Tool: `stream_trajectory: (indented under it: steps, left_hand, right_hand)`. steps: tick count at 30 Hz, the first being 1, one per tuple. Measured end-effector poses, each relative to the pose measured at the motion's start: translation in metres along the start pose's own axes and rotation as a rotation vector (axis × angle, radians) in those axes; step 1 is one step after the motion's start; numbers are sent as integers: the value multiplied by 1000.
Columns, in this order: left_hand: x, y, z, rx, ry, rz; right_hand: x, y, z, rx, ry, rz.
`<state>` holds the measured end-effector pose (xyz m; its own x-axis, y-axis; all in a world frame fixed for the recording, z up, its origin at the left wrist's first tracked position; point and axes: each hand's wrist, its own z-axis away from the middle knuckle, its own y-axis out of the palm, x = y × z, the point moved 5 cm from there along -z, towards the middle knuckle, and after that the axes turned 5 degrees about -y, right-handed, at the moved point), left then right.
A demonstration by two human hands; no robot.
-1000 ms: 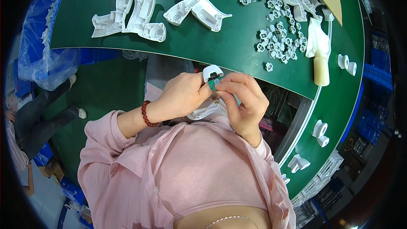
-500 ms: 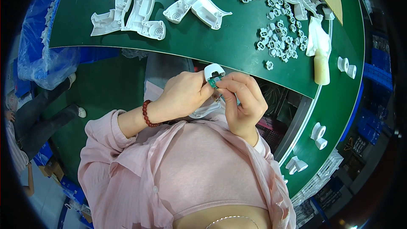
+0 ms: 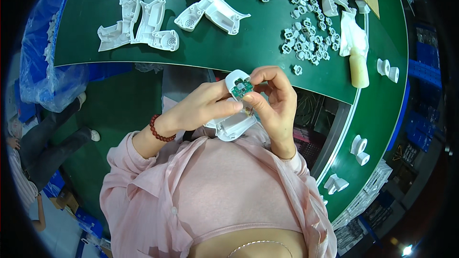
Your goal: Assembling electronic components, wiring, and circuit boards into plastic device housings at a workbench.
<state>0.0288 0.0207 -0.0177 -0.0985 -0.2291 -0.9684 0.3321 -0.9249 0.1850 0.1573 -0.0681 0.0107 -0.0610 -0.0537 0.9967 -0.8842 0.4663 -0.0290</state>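
Note:
Close to my body, below the table's near edge, I hold a white plastic housing (image 3: 235,127) with a curved, rounded head. My left hand (image 3: 206,106) is closed around it from the left, its thumb lying across the front. A small green circuit board (image 3: 242,89) sits at the open hollow of the head, facing up. From the right, my right hand (image 3: 275,99) pinches the board's edge between thumb and bent forefinger. Thin wires show under the right thumb. How far the board is seated in the housing, I cannot tell.
White housing halves (image 3: 155,21) lie on the green table (image 3: 229,50). Several small white clips (image 3: 306,40) are scattered at the right, near a yellowish bottle (image 3: 359,70) with a white cloth. White spool-shaped parts (image 3: 359,150) stand along the right. Another person (image 3: 52,129) is at far left.
The housing in my hands has turned, so more of the circuit board and the lower shell shows. My right fingers have shifted to the board's right edge; my left hand has opened slightly.

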Motion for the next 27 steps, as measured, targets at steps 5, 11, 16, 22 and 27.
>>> stream_trajectory:
  steps: [5,11,16,22,27]
  left_hand:
    - [17,10,1,236,-269,692]
    - [26,10,1,2,-346,721]
    - [22,9,0,-50,-294,617]
    - [23,5,0,-173,-235,453]
    - [18,6,1,-279,-149,279]
  right_hand:
    - [9,-8,-14,-43,109,25]
    - [22,-11,-9,52,164,364]
    - [27,6,-12,52,42,512]
    - [32,18,-9,-88,-202,649]
    - [31,19,-5,-162,-251,687]
